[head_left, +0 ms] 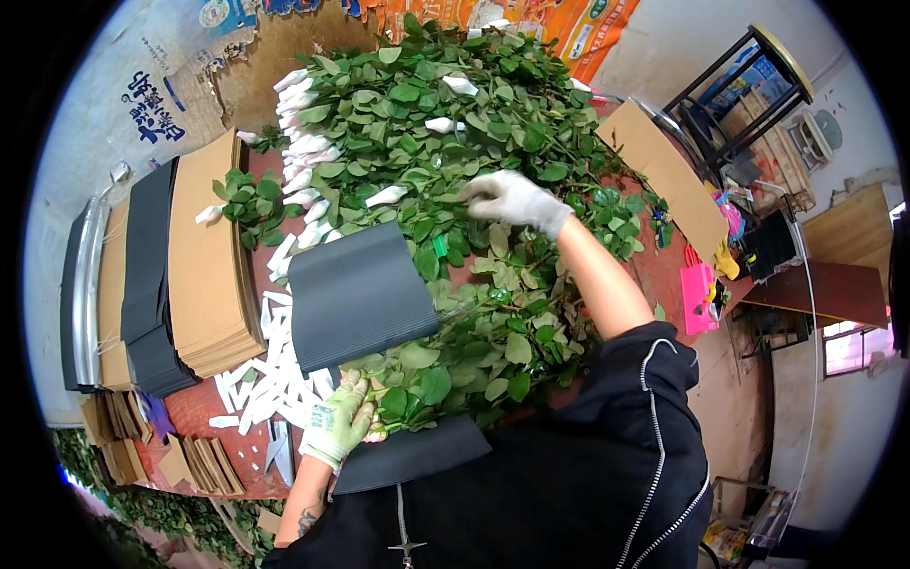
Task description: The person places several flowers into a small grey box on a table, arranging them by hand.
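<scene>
My left hand, in a pale green-and-white glove, is closed at the head end of a small bunch of roses. Their leafy stems point right, beside a dark corrugated sheet against my front. My right hand, in a whitish glove, is over the big pile of leafy rose stems, its fingers a little bent and apart. Nothing shows between them. White sleeves cover the buds along the pile's left side. Another dark corrugated sheet lies between my hands.
Loose white sleeves are scattered left of the sheet, near scissors. Tall stacks of brown cardboard and black sheets stand at left. A pink box sits at the table's right edge, near a leaning cardboard sheet.
</scene>
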The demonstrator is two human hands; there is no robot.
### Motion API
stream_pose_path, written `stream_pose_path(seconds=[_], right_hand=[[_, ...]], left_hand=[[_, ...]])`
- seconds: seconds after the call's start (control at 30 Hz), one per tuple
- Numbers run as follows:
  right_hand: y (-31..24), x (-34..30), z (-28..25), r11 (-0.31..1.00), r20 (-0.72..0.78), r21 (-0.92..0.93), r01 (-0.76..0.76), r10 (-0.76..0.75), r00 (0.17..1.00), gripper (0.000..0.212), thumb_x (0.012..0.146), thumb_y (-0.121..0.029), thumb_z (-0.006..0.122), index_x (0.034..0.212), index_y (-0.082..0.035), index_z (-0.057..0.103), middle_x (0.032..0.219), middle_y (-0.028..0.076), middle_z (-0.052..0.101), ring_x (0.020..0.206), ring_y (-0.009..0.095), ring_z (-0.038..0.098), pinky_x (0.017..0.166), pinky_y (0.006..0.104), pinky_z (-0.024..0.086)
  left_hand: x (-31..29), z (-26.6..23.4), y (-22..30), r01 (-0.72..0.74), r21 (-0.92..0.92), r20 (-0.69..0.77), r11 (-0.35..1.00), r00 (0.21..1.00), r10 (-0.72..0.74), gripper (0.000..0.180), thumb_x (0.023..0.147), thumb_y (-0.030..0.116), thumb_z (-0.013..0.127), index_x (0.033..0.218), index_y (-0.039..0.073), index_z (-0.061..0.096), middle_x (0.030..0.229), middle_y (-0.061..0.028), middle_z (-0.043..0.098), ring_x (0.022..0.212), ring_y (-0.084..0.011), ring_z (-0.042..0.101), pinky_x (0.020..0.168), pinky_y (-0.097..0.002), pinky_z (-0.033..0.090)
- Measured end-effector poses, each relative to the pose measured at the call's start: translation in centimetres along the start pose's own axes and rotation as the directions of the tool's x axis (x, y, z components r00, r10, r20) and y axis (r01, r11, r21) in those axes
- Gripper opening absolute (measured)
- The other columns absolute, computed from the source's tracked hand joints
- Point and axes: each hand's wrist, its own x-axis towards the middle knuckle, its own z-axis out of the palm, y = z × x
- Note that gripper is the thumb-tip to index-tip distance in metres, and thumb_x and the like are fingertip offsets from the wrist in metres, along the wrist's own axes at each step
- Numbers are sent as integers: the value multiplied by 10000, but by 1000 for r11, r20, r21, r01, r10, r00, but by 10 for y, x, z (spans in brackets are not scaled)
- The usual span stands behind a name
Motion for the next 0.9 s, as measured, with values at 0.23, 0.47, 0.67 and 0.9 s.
stream_pose_path(seconds=[0.23,0.47,0.67,0.9], right_hand=[[105,70,-75,968,-762,-35,-250,136,633,456,800,-222,680,1231,-74,661,1189,143,695,1099,310,660,973,384,508],[125,167,-65,771,-534,-224,-596,415,737,459,807,-237,627,1251,-118,626,1222,190,664,1124,327,651,965,436,506],[98,108,-91,773,-595,-492,-401,38,803,237,829,-130,583,975,-194,759,1073,105,723,987,290,685,884,407,534],[185,-3,-264,908,-965,182,376,238,-108,111,849,-108,574,903,-114,671,794,80,677,689,266,623,670,421,527]], left_hand=[[1,-3,2,39,-36,48,999,998,-37,442,913,249,614,1301,36,619,1370,-218,569,1219,-342,596,1001,-383,501],[1,-15,11,87,-18,111,996,990,-85,459,904,207,627,1304,-16,600,1349,-269,567,1264,-378,558,1076,-389,439],[2,-9,7,71,-71,105,995,992,-63,435,915,188,610,1289,-34,601,1360,-280,553,1278,-380,545,1083,-393,437],[6,-5,4,17,-61,71,998,997,-13,450,918,241,608,1304,9,605,1375,-241,556,1261,-353,562,1043,-385,469]])
